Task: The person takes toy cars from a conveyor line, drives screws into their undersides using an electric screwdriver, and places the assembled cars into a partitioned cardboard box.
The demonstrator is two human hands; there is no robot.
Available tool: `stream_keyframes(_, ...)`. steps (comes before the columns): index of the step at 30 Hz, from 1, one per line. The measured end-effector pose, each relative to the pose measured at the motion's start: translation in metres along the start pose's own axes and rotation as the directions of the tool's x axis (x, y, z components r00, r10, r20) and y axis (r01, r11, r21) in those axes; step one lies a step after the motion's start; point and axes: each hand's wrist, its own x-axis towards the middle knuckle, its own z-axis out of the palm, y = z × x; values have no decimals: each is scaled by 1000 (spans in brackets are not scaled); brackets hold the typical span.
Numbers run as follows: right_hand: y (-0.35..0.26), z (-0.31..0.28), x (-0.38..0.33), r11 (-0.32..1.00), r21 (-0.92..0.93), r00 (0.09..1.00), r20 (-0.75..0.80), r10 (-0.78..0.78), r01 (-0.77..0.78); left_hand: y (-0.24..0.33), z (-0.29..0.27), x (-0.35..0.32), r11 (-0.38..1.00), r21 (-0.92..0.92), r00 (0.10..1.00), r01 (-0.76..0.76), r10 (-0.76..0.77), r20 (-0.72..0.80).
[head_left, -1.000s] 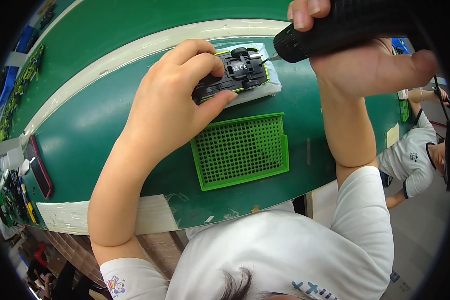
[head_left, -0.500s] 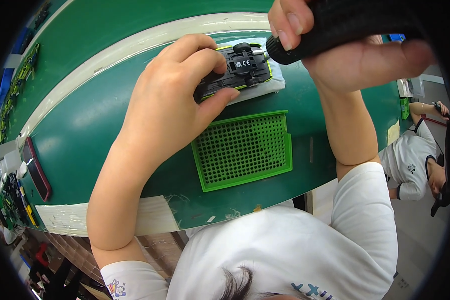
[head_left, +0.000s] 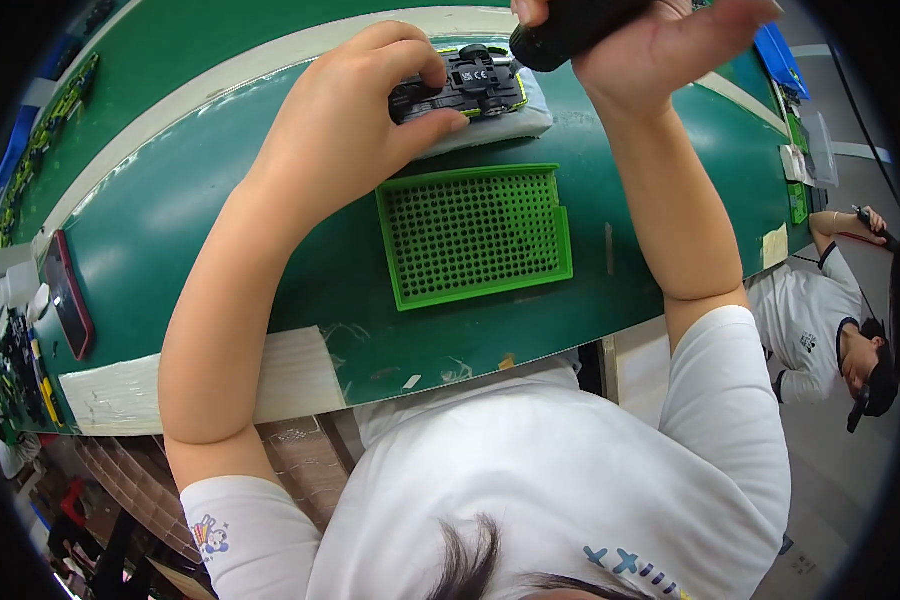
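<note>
At the smooth table (head_left: 130, 270), left grip (head_left: 350, 110) clasps a plastic car (head_left: 475, 80), right grip (head_left: 645, 50) a ribbed tool (head_left: 570, 35).

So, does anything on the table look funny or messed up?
The toy car in the left hand is upside down on a pale pad; cars usually stand the other way. A little pale scrap near the table's edge looks untidy.

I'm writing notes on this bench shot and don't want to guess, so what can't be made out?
All in the head view:
- Toy car: upside down, so its own underside hides the roof; the left hand covers one end.
- Black power screwdriver: rear cut off by the top edge; tip too small to tell what it touches.
- Right hand: fingers mostly cut off by the top edge.
- Far-left parts: small and blurred near the lens rim.
</note>
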Motion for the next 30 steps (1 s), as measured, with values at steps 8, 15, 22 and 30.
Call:
stream_keyframes(8,-54,-4,-43,767,641,1000,-2,-15,12,1,-3,0,998,34,998,-55,55,10)
stream_keyframes(15,-31,-27,-87,872,489,949,268,-166,14,14,-11,6,997,-76,998,1,4,58)
stream_keyframes(22,-41,-17,-86,921,390,936,331,-118,-22,7,-11,4,997,-41,997,-63,64,31)
stream_keyframes(30,-28,-18,-100,877,481,972,203,-119,7,13,-14,5,999,-36,997,-30,32,65)
